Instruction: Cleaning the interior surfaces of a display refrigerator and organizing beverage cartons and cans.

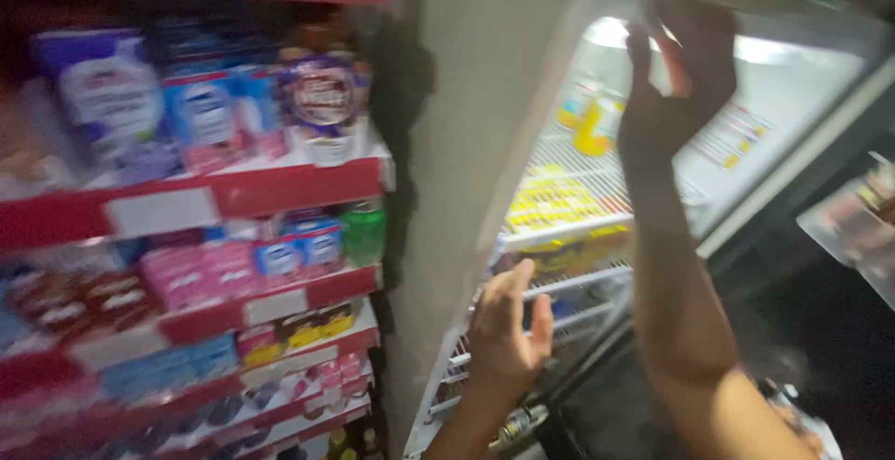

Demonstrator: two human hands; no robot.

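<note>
The left hand (508,329) is open, fingers spread and pointing up, resting flat against the front edge of the fridge (466,190), low on its side wall. It grips nothing. Just right of it run the white wire racks (578,283), and directly above it, on the next rack up, lies a flat yellow pack (555,201).

The right hand (673,73) is raised well above the left, palm turned away, fingers loosely extended near the lit top of the fridge interior. It seems to touch the door's (792,115) upper edge, but the blur leaves it unclear whether the fingers close on anything. Just left of this hand and slightly lower stands a yellow bottle (597,124) on the top rack.

Far left of both hands, red shelves (242,190) hold blurred packets in blue, pink and purple; a green jar (364,232) sits at the shelf end nearest the fridge wall.
</note>
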